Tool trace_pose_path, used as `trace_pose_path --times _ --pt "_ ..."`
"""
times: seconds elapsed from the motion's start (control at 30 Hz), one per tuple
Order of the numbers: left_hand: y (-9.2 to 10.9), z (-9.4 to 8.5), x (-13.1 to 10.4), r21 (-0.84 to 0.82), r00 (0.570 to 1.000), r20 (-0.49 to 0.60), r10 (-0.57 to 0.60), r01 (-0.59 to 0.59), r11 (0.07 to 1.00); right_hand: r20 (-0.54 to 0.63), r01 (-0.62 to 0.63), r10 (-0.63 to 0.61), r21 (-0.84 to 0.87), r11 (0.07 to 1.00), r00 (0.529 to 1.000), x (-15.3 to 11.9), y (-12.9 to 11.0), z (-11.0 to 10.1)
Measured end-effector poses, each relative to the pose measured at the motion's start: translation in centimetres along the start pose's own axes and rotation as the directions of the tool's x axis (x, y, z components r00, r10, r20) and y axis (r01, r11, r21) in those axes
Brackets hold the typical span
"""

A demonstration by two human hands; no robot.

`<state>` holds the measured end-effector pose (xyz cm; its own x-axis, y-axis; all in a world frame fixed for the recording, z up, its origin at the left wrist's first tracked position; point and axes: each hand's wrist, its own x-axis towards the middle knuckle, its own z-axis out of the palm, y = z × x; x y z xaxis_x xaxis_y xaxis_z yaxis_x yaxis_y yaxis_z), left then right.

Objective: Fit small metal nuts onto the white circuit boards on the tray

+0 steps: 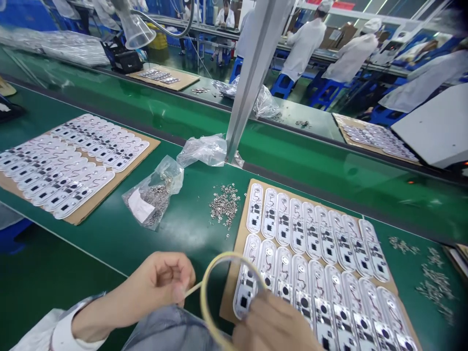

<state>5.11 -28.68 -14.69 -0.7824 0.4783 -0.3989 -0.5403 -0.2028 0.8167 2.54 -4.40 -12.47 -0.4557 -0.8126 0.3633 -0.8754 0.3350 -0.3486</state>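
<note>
A thin, pale-yellow roll of tape (204, 302) is gripped along its right side by my right hand (274, 321), which is partly blurred. My left hand (161, 278) pinches a short strip pulled out from the roll, thumb against curled fingers. Both hands are above my lap at the table's near edge. Just beyond the roll lies a cardboard sheet (228, 304) carrying rows of oblong white casings (312, 229) with small circuit boards and wires. My right hand and the roll cover part of the nearest row.
Loose small metal parts (224, 204) lie in a pile beside a plastic bag (155, 195) of similar parts. Another casing-laden cardboard (120, 180) is at left. A metal post (252, 73) and a clear partition (329, 151) rise behind. More small parts (435, 287) lie at right.
</note>
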Motion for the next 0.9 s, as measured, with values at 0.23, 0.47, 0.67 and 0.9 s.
trace_pose_path --times 0.23,0.47,0.67,0.9 --pt "-0.8 -1.2 0.0 0.159 0.971 -0.232 -0.063 0.102 0.982 -0.18 -0.264 0.238 -0.139 0.954 0.954 1.3 1.5 -1.7" --pt "1.5 -0.9 -0.6 0.732 0.602 -0.484 0.635 -0.119 0.671 -0.167 -0.134 0.095 -0.244 0.96 0.981 1.8 0.7 -1.1" --pt "4.3 3.5 1.0 0.921 0.739 0.076 0.669 -0.31 0.237 -0.105 -0.006 -0.04 -0.405 0.914 0.994 2.4 0.1 -0.5" --pt "4.0 2.6 2.3 0.848 0.965 -0.092 0.247 -0.054 0.527 -0.129 -0.009 -0.05 -0.423 0.906 0.99 2.3 -0.2 -0.8"
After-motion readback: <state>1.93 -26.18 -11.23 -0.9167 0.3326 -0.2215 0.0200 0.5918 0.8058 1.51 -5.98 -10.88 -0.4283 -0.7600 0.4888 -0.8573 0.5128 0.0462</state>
